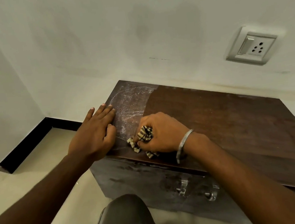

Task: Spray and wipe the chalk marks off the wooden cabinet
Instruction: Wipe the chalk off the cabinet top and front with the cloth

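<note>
A low dark wooden cabinet (226, 117) stands against the white wall. White chalk marks (129, 104) cover the left part of its top; the right part is plain dark wood. My right hand (161, 130) grips a bunched striped cloth (145, 136) and presses it on the top near the front edge, at the lower end of the chalk. My left hand (95, 130) lies flat with straight fingers on the cabinet's left edge, beside the chalk. No spray bottle is in view.
A white switch and socket plate (251, 46) sits on the wall above the cabinet's right side. A black skirting (30, 143) runs along the wall corner at left. Two metal handles (197, 189) are on the cabinet front. My knee (124, 219) is below, over pale floor.
</note>
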